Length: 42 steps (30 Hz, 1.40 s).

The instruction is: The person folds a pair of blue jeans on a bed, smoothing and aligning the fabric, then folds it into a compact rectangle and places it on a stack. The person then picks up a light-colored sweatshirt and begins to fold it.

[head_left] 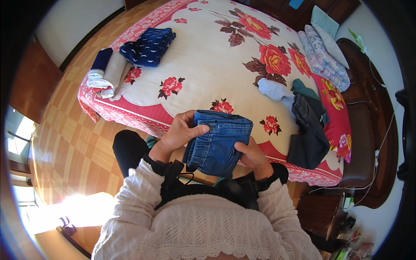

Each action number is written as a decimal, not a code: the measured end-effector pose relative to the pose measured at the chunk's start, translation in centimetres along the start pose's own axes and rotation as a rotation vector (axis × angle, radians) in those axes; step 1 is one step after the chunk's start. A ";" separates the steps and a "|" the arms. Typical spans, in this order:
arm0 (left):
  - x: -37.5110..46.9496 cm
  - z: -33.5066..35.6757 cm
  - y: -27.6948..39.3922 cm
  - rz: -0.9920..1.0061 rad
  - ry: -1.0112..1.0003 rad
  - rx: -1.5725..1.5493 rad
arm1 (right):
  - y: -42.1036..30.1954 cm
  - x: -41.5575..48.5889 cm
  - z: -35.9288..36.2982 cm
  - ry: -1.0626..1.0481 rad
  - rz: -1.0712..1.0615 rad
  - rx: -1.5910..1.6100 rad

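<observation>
A folded pair of blue denim pants (pixel 221 146) is held up over my lap, in front of the bed's near edge. My left hand (pixel 187 130) grips its upper left side, thumb on top and the fingers partly hidden behind the cloth. At the lower right side, my right hand (pixel 253 154) holds it with the thumb on the front. On the flowered bedspread (pixel 201 74), at the far left, lie a folded navy patterned cloth (pixel 150 47) and a stack of folded clothes (pixel 112 70). Unfolded dark pants (pixel 308 130) and a light blue garment (pixel 276 91) lie at the right.
Folded quilts (pixel 325 58) and a red flowered pillow (pixel 334 113) rest near the wooden headboard (pixel 380 130). A white cable (pixel 373 175) runs beside it to a bedside cabinet (pixel 317 214). Wooden flooring (pixel 84 130) shows at the left.
</observation>
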<state>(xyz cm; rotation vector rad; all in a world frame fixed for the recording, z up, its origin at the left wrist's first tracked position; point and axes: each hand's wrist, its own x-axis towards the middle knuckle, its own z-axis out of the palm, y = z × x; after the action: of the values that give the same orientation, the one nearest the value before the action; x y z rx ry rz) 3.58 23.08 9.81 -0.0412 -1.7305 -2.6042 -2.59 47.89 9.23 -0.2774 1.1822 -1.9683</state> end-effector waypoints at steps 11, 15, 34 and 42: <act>0.5 -1.5 -3.5 -0.418 0.014 -0.083 | 1.5 2.1 0.3 0.310 0.012 -0.027; 0.3 -1.6 -4.3 -0.400 0.008 0.001 | 1.5 3.3 -0.6 0.390 0.103 0.009; 5.9 -7.3 -10.8 -0.277 0.477 0.042 | 3.6 9.5 -6.7 0.482 0.115 -0.463; 3.6 -2.4 -11.2 -0.484 0.471 -0.036 | 1.4 11.7 -11.7 0.682 -0.180 -1.000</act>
<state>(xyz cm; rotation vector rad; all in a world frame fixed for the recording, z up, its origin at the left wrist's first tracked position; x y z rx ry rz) -0.39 25.18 -1.31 1.0190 -1.6663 -2.6201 -15.90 46.53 -0.65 -0.2082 2.6244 -1.4727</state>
